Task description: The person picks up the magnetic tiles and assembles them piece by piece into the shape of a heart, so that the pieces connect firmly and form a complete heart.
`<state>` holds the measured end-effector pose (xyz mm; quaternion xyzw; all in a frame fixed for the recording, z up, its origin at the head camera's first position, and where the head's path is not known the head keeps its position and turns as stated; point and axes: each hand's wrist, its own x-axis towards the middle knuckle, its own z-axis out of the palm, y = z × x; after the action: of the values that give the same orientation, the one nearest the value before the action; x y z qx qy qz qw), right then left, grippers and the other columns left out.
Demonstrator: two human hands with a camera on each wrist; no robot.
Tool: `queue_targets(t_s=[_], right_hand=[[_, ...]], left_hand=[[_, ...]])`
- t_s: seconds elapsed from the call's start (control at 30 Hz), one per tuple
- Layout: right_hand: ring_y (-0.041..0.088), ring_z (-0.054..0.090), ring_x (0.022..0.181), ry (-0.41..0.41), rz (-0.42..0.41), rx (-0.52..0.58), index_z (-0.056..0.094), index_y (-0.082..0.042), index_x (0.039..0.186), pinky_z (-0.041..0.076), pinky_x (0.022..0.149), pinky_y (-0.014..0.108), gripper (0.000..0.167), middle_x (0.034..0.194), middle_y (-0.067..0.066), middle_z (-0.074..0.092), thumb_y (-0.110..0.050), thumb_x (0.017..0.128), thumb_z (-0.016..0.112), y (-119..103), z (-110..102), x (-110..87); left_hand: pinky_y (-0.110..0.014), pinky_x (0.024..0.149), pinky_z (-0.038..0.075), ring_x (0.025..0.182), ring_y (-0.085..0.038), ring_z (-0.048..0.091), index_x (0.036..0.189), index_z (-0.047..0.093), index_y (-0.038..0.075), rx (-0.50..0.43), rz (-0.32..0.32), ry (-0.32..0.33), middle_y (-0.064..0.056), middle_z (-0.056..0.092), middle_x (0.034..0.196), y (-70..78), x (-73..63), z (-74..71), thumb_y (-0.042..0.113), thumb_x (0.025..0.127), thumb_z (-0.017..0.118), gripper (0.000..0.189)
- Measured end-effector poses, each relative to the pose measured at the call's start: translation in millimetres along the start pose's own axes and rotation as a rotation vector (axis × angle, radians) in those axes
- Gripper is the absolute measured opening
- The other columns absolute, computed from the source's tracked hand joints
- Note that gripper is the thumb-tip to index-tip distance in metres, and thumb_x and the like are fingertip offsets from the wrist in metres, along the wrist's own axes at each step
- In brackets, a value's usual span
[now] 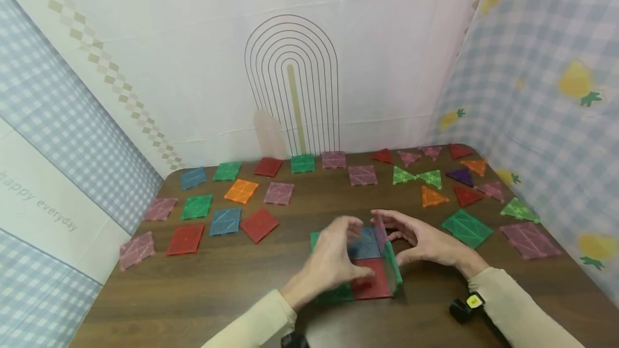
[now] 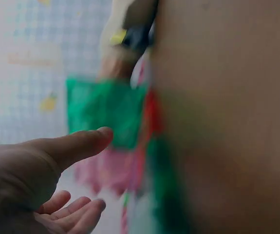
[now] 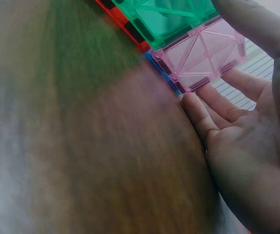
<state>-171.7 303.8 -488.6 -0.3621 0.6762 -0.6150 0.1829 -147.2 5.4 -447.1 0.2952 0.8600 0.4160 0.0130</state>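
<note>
Wall-setting looks in hand: upright pink tile (image 3: 205,54) and green tile (image 3: 176,22) line the right edge of the flat blue tile (image 1: 366,244) and red tile (image 1: 379,282). Right hand (image 1: 427,238) spread, fingertips at pink; left hand (image 1: 330,262) loosely spread over flat tiles, pinching nothing. Next move likely calls for squaring that seam.

Head view: left grip (image 1: 331,259) covers part of the green base tiles (image 1: 339,294) left of the red base tile (image 1: 376,283) and part of the blue base tile (image 1: 368,247) behind it. Left wrist view: upright green tile (image 2: 98,105), right of the red base tile, blurred; left grip contact undetermined. Right wrist view: that tile cut by top edge, right grip (image 3: 247,141) by right edge.
</note>
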Motion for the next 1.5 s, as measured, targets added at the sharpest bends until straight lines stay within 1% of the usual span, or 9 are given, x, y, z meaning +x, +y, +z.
queue_targets(t_s=[0.13,0.27,0.43,0.57,0.73,1.07,1.23,1.37,1.5], right_hand=[[0.027,0.045,0.157,-0.002,-0.004,-0.01,0.021,-0.007,0.178,0.049,0.118,0.033,0.093,0.177,0.036,0.022,-0.003,0.103,0.078,-1,1,2.1],[0.028,0.044,0.157,-0.006,0.0,-0.013,0.022,-0.007,0.178,0.049,0.118,0.033,0.094,0.178,0.035,0.022,-0.006,0.103,0.079,-2,2,3.4],[0.028,0.044,0.157,-0.005,-0.002,-0.017,0.022,-0.008,0.178,0.049,0.118,0.033,0.095,0.178,0.035,0.021,-0.006,0.102,0.08,-3,3,4.3],[0.026,0.044,0.157,-0.001,0.002,-0.019,0.022,-0.009,0.178,0.049,0.117,0.032,0.095,0.178,0.035,0.02,-0.006,0.102,0.08,-3,3,3.3],[0.028,0.045,0.156,0.008,0.014,-0.014,0.022,-0.008,0.178,0.05,0.117,0.033,0.094,0.178,0.035,0.021,-0.008,0.103,0.08,-3,2,1.6],[0.022,0.048,0.154,0.021,0.013,-0.022,0.025,-0.006,0.176,0.05,0.117,0.032,0.088,0.176,0.036,0.025,-0.001,0.104,0.076,-2,1,-0.5],[0.021,0.049,0.153,0.024,0.013,-0.026,0.026,-0.006,0.176,0.05,0.117,0.032,0.087,0.175,0.036,0.026,0.002,0.104,0.074,0,0,-1.1],[0.022,0.05,0.152,0.024,0.012,-0.029,0.027,-0.006,0.176,0.05,0.116,0.032,0.087,0.175,0.036,0.027,0.002,0.104,0.074,0,1,-1.0],[0.022,0.049,0.153,0.027,0.008,-0.026,0.027,-0.006,0.176,0.05,0.116,0.031,0.086,0.175,0.036,0.027,0.003,0.104,0.073,0,1,-0.9]], left_hand=[[-0.045,0.117,0.054,0.137,-0.033,0.063,0.154,0.055,0.008,0.151,-0.053,0.104,-0.013,0.063,0.15,-23.2,15.3,-42.7,0.024,0.07,0.109,0.101],[-0.055,0.121,0.049,0.139,-0.037,0.06,0.155,0.057,0.003,0.267,-0.117,0.153,-0.017,0.062,0.151,-59.8,20.7,-92.4,0.028,0.074,0.107,0.098],[-0.061,0.115,0.051,0.133,-0.043,0.062,0.147,0.064,-0.001,0.356,-0.228,0.074,-0.021,0.066,0.144,-101.0,8.8,-142.2,0.034,0.078,0.105,0.088],[-0.064,0.116,0.05,0.139,-0.045,0.059,0.148,0.063,-0.001,0.35,-0.308,-0.003,-0.022,0.065,0.146,-123.3,-3.5,-162.7,0.04,0.078,0.104,0.091],[-0.061,0.117,0.05,0.142,-0.044,0.058,0.148,0.062,-0.002,0.335,-0.349,-0.043,-0.02,0.067,0.147,-135.6,-13.0,-172.1,0.04,0.077,0.105,0.092],[-0.056,0.109,0.057,0.125,-0.036,0.066,0.142,0.071,0.0,0.318,-0.369,-0.075,-0.016,0.073,0.134,-141.1,-11.7,-170.2,0.035,0.079,0.105,0.08],[-0.054,0.11,0.057,0.125,-0.034,0.066,0.147,0.068,0.004,0.263,-0.301,-0.065,-0.014,0.071,0.134,-142.7,-10.1,-168.1,0.028,0.079,0.102,0.079],[-0.053,0.114,0.056,0.128,-0.033,0.067,0.151,0.063,0.003,0.121,-0.196,-0.044,-0.014,0.07,0.138,-142.4,-10.1,-165.3,0.018,0.083,0.092,0.075],[-0.054,0.112,0.058,0.126,-0.034,0.072,0.146,0.066,0.001,0.016,-0.109,0.004,-0.016,0.073,0.136,-141.5,-9.9,-163.7,0.008,0.092,0.078,0.056]])
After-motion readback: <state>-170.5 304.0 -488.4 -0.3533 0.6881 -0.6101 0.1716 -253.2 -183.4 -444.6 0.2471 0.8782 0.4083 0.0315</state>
